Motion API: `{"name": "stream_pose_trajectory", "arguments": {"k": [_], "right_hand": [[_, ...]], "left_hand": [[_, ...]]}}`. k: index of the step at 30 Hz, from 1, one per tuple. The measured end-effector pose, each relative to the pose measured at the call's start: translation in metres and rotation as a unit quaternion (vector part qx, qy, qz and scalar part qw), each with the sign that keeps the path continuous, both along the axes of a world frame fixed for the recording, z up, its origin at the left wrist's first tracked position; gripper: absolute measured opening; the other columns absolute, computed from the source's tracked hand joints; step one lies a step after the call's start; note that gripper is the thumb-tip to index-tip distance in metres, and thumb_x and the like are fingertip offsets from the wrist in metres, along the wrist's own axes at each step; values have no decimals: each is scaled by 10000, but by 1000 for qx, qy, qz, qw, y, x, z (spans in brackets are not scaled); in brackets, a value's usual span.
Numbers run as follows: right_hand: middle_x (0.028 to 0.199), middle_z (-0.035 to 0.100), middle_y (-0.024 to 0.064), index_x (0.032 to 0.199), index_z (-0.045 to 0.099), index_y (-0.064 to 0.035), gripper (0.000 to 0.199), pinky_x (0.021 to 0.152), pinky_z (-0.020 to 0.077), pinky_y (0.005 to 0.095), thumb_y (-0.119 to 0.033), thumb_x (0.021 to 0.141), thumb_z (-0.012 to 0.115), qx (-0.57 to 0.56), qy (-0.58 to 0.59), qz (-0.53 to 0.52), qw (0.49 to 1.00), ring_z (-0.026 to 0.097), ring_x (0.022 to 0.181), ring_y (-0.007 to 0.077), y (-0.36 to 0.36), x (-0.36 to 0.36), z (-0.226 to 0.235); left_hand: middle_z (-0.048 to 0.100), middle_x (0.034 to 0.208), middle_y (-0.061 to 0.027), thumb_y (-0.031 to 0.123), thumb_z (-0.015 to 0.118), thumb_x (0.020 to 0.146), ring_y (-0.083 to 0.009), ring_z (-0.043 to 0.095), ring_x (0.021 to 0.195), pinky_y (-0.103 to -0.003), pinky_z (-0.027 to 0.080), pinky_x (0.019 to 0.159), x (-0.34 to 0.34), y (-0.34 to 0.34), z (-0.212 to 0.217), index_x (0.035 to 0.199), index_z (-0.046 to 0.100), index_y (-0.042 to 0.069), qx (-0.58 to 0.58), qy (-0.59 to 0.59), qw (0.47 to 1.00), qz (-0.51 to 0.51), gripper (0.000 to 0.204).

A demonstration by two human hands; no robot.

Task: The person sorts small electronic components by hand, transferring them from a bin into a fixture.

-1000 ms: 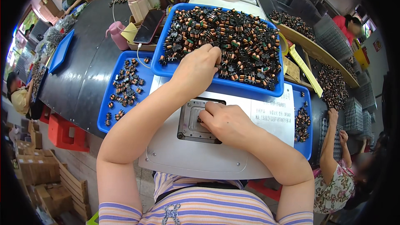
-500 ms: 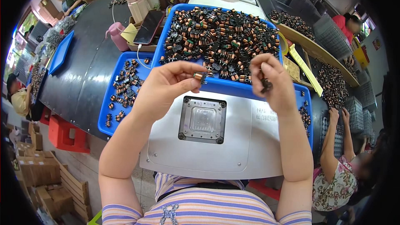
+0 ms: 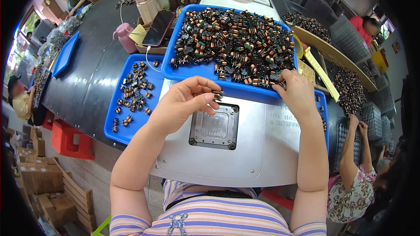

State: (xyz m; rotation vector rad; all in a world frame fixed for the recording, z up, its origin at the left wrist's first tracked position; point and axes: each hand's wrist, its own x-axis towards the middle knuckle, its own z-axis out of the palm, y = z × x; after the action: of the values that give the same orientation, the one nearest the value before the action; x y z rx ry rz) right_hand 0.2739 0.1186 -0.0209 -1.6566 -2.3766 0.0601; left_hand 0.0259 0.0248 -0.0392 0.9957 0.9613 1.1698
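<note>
My left hand (image 3: 181, 105) pinches a small copper-wound coil (image 3: 217, 95) with a black base between thumb and fingertips. It hovers over the upper left of a square clear-windowed plate (image 3: 213, 127) set in a silver metal panel (image 3: 240, 161). At the near right rim of a big blue tray (image 3: 258, 92), my right hand (image 3: 298, 94) has its fingers curled closed at the edge of the coil pile (image 3: 236, 43). Whatever lies between those fingertips is hidden.
Smaller blue trays with loose coils stand at the left (image 3: 114, 124) and right. A phone (image 3: 159, 28), a pink bottle (image 3: 125, 38) and a cream tumbler (image 3: 145, 5) stand beyond the left tray. A yellow strip (image 3: 321, 73) lies right. Several people work around the dark table (image 3: 87, 74).
My left hand has moved down and right with the coil, away from the tray. My right hand, which held a dark part up in its fingers, has lowered to the tray's near rim.
</note>
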Motion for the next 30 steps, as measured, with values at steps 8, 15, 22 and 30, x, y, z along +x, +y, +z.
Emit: {"name": "stream_pose_trajectory", "arguments": {"k": [8, 15, 22, 30], "right_hand": [[755, 625, 141, 771, 613, -10, 218, 651, 457, 387, -188, 698, 717, 12, -32, 21, 999, 602, 713, 296, 3, -2, -2], [672, 610, 87, 759, 600, 17, 176, 554, 448, 282, -149, 778, 656, -5, 165, 57, 985, 610, 642, 167, 3, 8, 6], [711, 526, 37, 952, 536, -21, 170, 416, 324, 194, -183, 905, 514, -292, 731, 168, 593, 435, 548, 71, -14, -13, 6], [888, 562, 101, 1044, 515, -16, 246, 425, 319, 184, -172, 862, 570, -405, 710, 188, 545, 423, 568, 55, -23, -29, -4]], "left_hand": [[604, 821, -37, 78, 593, 847, -86, 583, 700, -221, 487, 626, 2, -3, -1, 992, 580, -12, -15, 102, 994, -25, 171], [657, 739, -110, 79, 670, 724, -221, 604, 662, -298, 476, 624, 7, -6, 5, 836, 681, 34, 150, 428, 890, -39, 121], [640, 709, -81, 54, 685, 655, -237, 582, 700, -327, 478, 643, 11, -7, 1, 785, 691, 39, 287, 540, 783, -110, 131], [623, 694, -67, 91, 664, 664, -238, 583, 702, -342, 479, 656, 13, -16, -4, 740, 651, 42, 350, 597, 713, -108, 92]]}}
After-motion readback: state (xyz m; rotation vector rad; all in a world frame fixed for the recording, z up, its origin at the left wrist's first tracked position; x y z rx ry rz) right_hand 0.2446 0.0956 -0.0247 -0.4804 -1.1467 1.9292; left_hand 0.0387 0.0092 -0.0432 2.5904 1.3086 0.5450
